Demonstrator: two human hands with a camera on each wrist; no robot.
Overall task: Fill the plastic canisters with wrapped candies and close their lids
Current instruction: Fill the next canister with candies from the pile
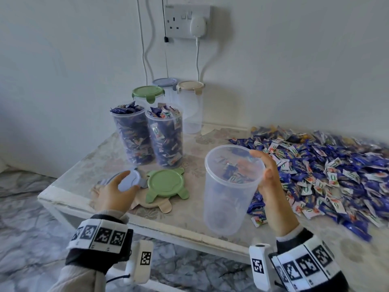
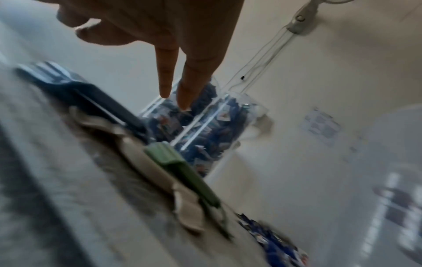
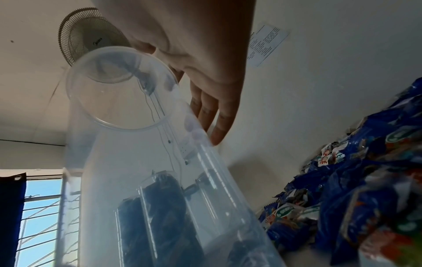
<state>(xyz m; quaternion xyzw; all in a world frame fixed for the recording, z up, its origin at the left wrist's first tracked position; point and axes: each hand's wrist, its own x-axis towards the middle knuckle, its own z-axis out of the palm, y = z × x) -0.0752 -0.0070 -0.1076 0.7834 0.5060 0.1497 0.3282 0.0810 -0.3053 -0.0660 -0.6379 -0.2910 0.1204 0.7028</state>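
The right hand [image 1: 271, 182] has its grip wrapped round the upper wall of an empty clear canister [image 1: 229, 190], held tilted just above the tabletop [image 1: 101, 152] beside the heap of wrapped candies [image 1: 328, 163]. It looks feather-light, thin-walled and smooth, so I'd say it could flex or slip if squeezed near the rim, and a hold lower on the body would be steadier. The left hand [image 1: 114, 191] lies fingers-out on the pale blue lid [image 1: 131, 179], gripping nothing that I can see, beside the green lid [image 1: 166, 184].
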